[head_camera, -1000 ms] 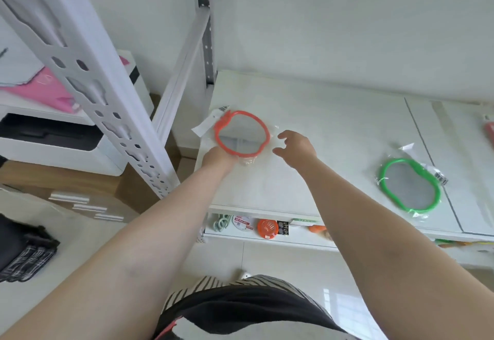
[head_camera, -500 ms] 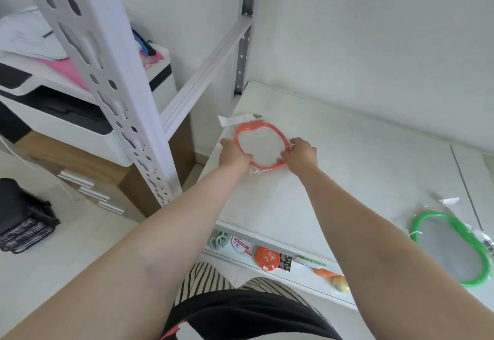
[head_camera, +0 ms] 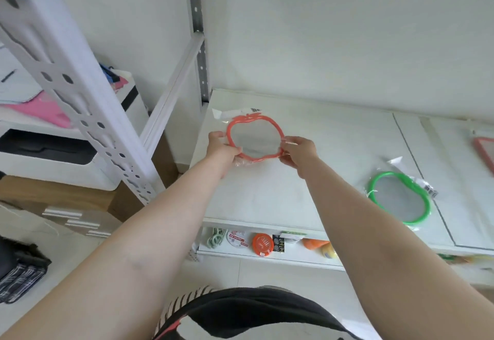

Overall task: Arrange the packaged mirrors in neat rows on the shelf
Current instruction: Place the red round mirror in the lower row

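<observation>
An orange apple-shaped mirror [head_camera: 255, 136] in a clear plastic bag is at the back left of the white shelf [head_camera: 334, 136]. My left hand [head_camera: 222, 147] grips its left rim and my right hand [head_camera: 300, 151] pinches its right rim. Its stem points toward the wall. A green-rimmed packaged mirror [head_camera: 389, 197] lies flat on the shelf to the right, apart from both hands. At the far right edge of the view shows a corner of a pink-framed mirror [head_camera: 485, 151].
A white perforated shelf post [head_camera: 80, 93] slants at the left, a grey upright [head_camera: 197, 34] stands at the back corner. A lower shelf [head_camera: 267, 254] holds small packaged goods. A printer with pink papers [head_camera: 53, 136] stands left of the rack.
My right hand, open beside the orange mirror a second ago, has taken hold of its right rim. Both hands have turned the mirror so its stem now points toward the wall.
</observation>
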